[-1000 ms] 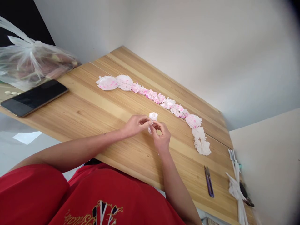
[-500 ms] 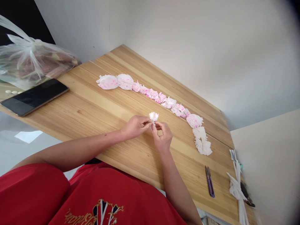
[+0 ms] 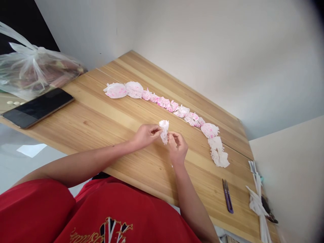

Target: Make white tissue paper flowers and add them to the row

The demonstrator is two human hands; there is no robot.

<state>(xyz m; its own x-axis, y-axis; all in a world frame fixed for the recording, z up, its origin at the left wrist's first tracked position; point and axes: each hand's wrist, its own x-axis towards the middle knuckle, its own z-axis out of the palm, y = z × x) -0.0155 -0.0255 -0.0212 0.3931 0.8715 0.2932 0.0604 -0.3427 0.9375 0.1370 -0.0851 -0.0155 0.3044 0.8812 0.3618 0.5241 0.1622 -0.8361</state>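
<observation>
A small crumpled white tissue paper flower, faintly pink on top, is held just above the wooden table. My left hand pinches its left side between thumb and fingers. On the opposite side, my right hand has thumb and fingers pinched at the flower's edge. Beyond both hands, a curved row of white and pink tissue flowers lies across the table. Flat white tissue pieces make up its right end. A tiny white scrap shows beside my right wrist.
Purple-handled thread snips lie to the right on the table. White strips tied in a knot sit at the right edge. A phone and a tied clear plastic bag are at the left. Walls border the far side.
The paper flower shows more of its lower part between my hands, which have moved slightly apart. My right fingers have shifted from its pinched base to its right edge.
</observation>
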